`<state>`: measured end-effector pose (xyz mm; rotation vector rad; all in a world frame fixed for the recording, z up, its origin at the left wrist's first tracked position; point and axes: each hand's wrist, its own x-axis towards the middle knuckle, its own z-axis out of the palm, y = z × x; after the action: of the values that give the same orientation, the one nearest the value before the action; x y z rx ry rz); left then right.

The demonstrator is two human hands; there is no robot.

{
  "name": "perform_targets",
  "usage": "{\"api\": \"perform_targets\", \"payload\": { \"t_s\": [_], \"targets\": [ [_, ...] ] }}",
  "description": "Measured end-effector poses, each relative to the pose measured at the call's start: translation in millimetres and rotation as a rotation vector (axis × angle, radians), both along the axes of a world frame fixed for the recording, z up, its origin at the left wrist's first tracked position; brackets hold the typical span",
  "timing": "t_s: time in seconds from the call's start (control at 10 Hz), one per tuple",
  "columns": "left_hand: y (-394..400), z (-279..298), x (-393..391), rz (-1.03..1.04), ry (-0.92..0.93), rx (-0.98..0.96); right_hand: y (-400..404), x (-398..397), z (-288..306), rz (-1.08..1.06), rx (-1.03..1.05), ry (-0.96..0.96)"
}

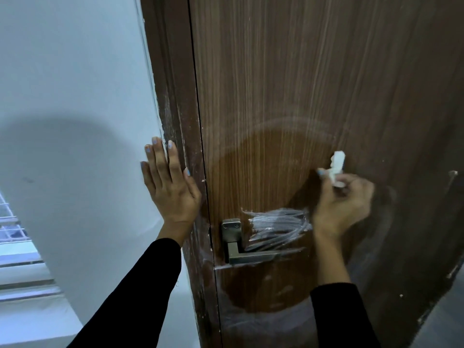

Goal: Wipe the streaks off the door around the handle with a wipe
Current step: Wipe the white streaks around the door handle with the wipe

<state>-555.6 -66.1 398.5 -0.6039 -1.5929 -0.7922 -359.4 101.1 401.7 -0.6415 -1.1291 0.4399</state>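
The right hand (344,204) is raised in front of the brown wooden door (288,71), to the right of and above the handle (253,256). It holds a small white wipe (337,167), crumpled into a strip. The wipe is pinched between the fingers (326,173) near their tips; its upper end stands out above them and its lower end is hidden in the hand. The hand is blurred, so I cannot tell whether the wipe touches the door surface.

The white streaks (278,228) lie just above the metal handle, between its square plate (231,232) and the right wrist. They are below the wipe and apart from it. Around the handle the wood looks darker in a big rounded patch, and a pale hazy film borders this patch above and below.

The left hand (170,184) lies flat with the fingers spread, partly on the white wall (75,84) and partly on the door frame (173,109), which has white marks on it. It holds nothing. Both arms wear black sleeves (140,292). At the lower left a part of a window (15,237) is seen
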Motion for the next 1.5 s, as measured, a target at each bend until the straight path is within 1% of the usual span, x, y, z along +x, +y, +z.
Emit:
{"api": "perform_targets", "payload": {
  "t_s": [0.1, 0.2, 0.3, 0.4, 0.5, 0.6, 0.7, 0.8, 0.9, 1.0, 1.1, 1.2, 1.3, 1.4, 1.5],
  "targets": [
    [-0.6, -0.2, -0.2, -0.002, 0.001, 0.001, -15.9, -16.0, -19.0, 0.050, 0.105, -0.241],
    [-0.3, 0.4, 0.1, -0.002, 0.000, 0.005, -18.9, -14.2, -24.0, 0.117, 0.098, -0.194],
    [0.1, -0.1, 0.7, 0.002, 0.001, 0.008, -10.4, -9.9, -9.7, 0.220, -0.148, 0.063],
    [0.3, -0.1, 0.5, 0.009, -0.010, 0.012, -9.2, -19.5, 2.4, 0.271, -0.303, 0.177],
    [0.7, -0.1, 1.0, 0.009, -0.011, 0.011, -19.5, -31.4, 5.3, 0.288, -0.237, 0.179],
    [1.2, -0.1, 0.0, 0.004, -0.007, 0.013, -33.0, -40.0, -2.4, 0.331, -0.090, -0.002],
    [1.6, -0.1, -0.7, 0.005, -0.009, 0.011, -37.2, -38.0, -17.8, 0.305, 0.137, -0.209],
    [1.3, 0.0, -0.3, 0.002, -0.010, 0.008, -23.3, -30.0, -16.8, 0.196, 0.043, -0.122],
    [0.8, -0.3, 0.9, -0.003, -0.013, 0.008, -23.2, -30.5, 0.9, 0.175, 0.043, -0.069],
    [0.6, 0.0, 1.0, 0.001, -0.018, 0.005, -46.3, -41.4, 4.1, 0.223, 0.234, -0.240],
    [0.1, -0.3, 1.1, 0.004, -0.018, 0.007, -58.4, -37.9, -11.6, 0.230, 0.226, -0.327],
    [0.2, 0.3, 1.4, 0.003, -0.013, 0.007, -41.9, -28.0, -11.1, 0.145, 0.113, -0.288],
    [0.2, -0.2, 1.6, 0.001, -0.009, 0.006, -37.2, -30.3, -7.1, 0.121, 0.119, -0.319],
    [-0.4, -0.7, 0.7, 0.009, -0.021, 0.000, -63.5, -43.1, -23.1, 0.268, 0.281, -0.557],
    [-0.3, -0.7, 0.2, 0.010, -0.022, -0.003, -74.8, -42.9, -57.0, 0.300, 0.397, -0.685]
  ]
}}
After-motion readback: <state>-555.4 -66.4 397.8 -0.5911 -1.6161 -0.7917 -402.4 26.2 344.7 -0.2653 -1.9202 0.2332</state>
